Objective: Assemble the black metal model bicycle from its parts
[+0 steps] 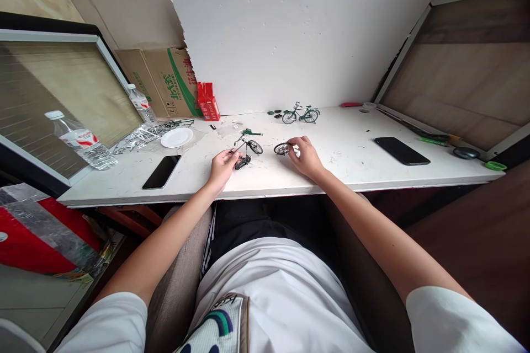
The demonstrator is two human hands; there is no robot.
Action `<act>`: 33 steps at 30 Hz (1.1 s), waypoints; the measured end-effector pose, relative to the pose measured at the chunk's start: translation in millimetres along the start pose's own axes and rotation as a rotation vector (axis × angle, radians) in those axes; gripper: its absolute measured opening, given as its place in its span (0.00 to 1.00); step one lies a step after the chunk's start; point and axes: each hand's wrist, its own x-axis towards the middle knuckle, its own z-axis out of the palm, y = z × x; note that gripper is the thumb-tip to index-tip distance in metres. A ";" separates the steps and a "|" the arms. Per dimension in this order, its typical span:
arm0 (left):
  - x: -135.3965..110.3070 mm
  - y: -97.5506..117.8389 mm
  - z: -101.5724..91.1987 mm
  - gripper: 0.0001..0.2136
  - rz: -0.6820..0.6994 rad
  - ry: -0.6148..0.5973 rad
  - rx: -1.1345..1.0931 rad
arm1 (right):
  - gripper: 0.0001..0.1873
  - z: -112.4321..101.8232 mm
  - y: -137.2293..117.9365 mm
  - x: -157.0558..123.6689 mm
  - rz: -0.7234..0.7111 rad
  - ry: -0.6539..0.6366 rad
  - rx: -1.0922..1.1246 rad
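My left hand [222,166] is closed on a small black model bicycle [253,147], partly built, with a handlebar and one spoked wheel showing at its far end. A dark pedal-and-chain-like part [243,162] sits just beside my fingertips; whether it is joined to the bicycle I cannot tell. To the right, my right hand [305,155] pinches a loose spoked wheel [281,148] at its right side, close above the white table [351,168]. A green piece [252,132] lies behind the model. Farther back stands a complete green toy bicycle [301,114].
Phones lie at the left [162,172] and right [401,150]. A white dish [176,137], a red box [208,102], a water bottle [83,140] and a carton [165,81] stand left. A white board [290,27] closes off the back. A computer mouse [466,153] lies far right.
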 end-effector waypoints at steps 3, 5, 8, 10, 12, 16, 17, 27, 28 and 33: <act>-0.4 0.7 0.5 0.26 0.001 0.003 0.007 | 0.12 0.5 0.7 0.0 -0.012 0.001 0.002; -0.4 0.7 0.4 0.26 0.003 0.004 0.009 | 0.11 1.1 1.3 0.0 -0.012 -0.001 -0.003; -0.1 0.0 0.0 0.27 0.003 0.005 0.011 | 0.10 1.7 1.4 0.0 -0.002 -0.003 -0.015; 0.1 -0.4 -0.2 0.28 0.003 0.004 0.012 | 0.10 1.7 0.7 0.0 0.002 -0.006 -0.019; 0.0 -0.5 -0.2 0.28 0.004 0.002 0.007 | 0.11 1.4 0.0 0.1 0.001 -0.013 -0.019; -0.4 -0.1 -0.3 0.27 0.010 -0.005 0.009 | 0.11 1.6 0.1 -0.1 0.003 -0.026 -0.022; -0.4 -0.1 -0.4 0.27 0.011 -0.007 0.012 | 0.11 1.9 0.6 -0.2 0.001 -0.026 -0.023; -0.1 0.0 0.1 0.27 0.006 -0.004 0.003 | 0.10 2.5 2.0 -0.5 -0.006 -0.037 -0.032; -0.4 0.4 0.1 0.27 0.005 -0.005 0.008 | 0.10 2.4 1.8 -0.4 -0.004 -0.040 -0.033; -1.7 1.6 0.0 0.26 0.005 -0.008 0.025 | 0.11 2.9 1.8 -0.4 -0.003 -0.054 -0.028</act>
